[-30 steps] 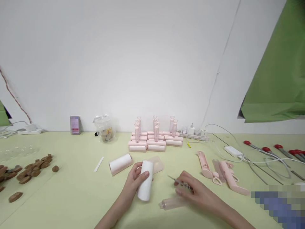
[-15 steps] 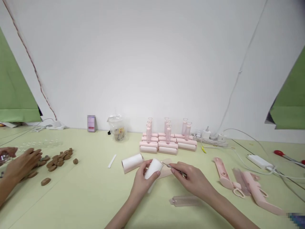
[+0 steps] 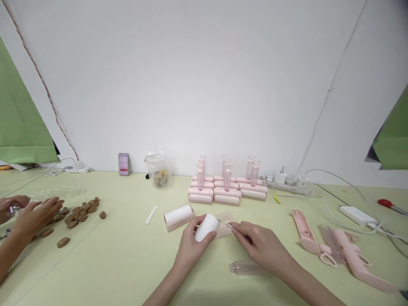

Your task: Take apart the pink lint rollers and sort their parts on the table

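1. a white paper roll [image 3: 206,227] is sitting in the left hand [image 3: 190,246], raised just above the yellow-green table [image 3: 121,263], near its middle and in front of the person. the fingers are curling round the roll's body and the thumb is pressing on its near side.
2. the right hand [image 3: 259,245] is pinching thin metal tweezers [image 3: 227,224] between thumb and fingertips; the tip is touching, or nearly touching, the roll's right end. whether it is gripping a paper edge is too small to tell.
3. a second white roll [image 3: 178,217] is lying on the table just behind the held one, and a clear pinkish cover [image 3: 247,267] is lying under the right wrist.
4. stacked pink rollers [image 3: 228,190] with upright handles are standing further back; two loose pink handles [image 3: 331,248] are lying to the right, near a white power strip [image 3: 287,183] and its cables.
5. at the far left, another person's hands [image 3: 27,214] are working beside a scatter of brown pieces [image 3: 78,212].
6. risks, as i judge them: the sharp tip could be tearing or gouging the outer sheet if it is pressed in at too steep an angle; the roll could be turning in a loose grip and throwing the tip off; the right forearm, hovering low, could be knocking the clear cover away.
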{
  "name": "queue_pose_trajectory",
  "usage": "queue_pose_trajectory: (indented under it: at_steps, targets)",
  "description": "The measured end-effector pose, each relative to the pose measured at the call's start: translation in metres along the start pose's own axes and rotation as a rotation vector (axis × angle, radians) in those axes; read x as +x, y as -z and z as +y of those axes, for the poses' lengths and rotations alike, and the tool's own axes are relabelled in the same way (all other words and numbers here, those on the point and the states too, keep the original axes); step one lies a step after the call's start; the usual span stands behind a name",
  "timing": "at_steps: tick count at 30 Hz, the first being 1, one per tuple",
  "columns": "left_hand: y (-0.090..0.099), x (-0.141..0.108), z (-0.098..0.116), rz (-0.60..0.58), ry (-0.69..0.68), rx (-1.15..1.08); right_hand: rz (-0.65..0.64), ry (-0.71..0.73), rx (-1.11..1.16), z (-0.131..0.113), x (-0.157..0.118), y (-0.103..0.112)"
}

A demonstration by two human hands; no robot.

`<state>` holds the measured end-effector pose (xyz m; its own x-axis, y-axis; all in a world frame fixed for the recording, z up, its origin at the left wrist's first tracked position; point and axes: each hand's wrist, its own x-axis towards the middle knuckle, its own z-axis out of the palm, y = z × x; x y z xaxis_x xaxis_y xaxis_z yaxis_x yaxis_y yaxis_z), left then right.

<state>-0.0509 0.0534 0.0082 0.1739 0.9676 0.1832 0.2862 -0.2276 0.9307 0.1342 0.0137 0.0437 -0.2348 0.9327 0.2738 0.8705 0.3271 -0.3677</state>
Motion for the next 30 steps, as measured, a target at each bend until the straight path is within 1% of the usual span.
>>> queue_pose_trajectory:
  at_steps: [4, 7, 9, 12, 14, 17, 20, 22, 24, 26, 28, 30]
  targets:
    - [0.002, 0.0, -0.001, -0.017, 0.011, 0.05, 0.01, -0.018, -0.039, 0.002, 0.0, -0.002]
    - [0.002, 0.002, -0.004, -0.033, 0.001, 0.054, 0.025, -0.067, 0.008, 0.009, 0.003, -0.001]
    - [0.002, 0.004, -0.006, -0.028, -0.002, 0.036, 0.066, -0.114, 0.132, 0.017, 0.006, -0.001]
    - [0.003, 0.007, -0.007, -0.005, -0.002, -0.003, 0.178, -0.167, 0.421, 0.029, 0.015, 0.001]
    - [0.005, 0.01, -0.004, 0.018, 0.001, -0.037, 0.24, -0.162, 0.56, 0.033, 0.023, 0.008]
    - [0.005, 0.021, 0.006, 0.043, -0.025, -0.094, 0.332, -0.135, 0.669, 0.032, 0.037, 0.028]
    - [0.001, 0.035, 0.022, 0.006, -0.097, -0.089, 0.438, -0.119, 0.768, 0.025, 0.05, 0.047]
    - [-0.006, 0.045, 0.033, -0.033, -0.15, -0.078, 0.47, -0.1, 0.811, 0.02, 0.055, 0.053]
    - [-0.013, 0.052, 0.04, -0.068, -0.191, -0.081, 0.449, -0.079, 0.836, 0.016, 0.059, 0.052]
    - [-0.021, 0.056, 0.043, -0.096, -0.215, -0.088, 0.379, -0.068, 0.837, 0.014, 0.061, 0.048]
    - [-0.026, 0.056, 0.042, -0.107, -0.224, -0.096, 0.306, -0.079, 0.804, 0.016, 0.062, 0.042]
    - [-0.028, 0.054, 0.038, -0.114, -0.227, -0.107, 0.262, -0.109, 0.753, 0.019, 0.063, 0.036]
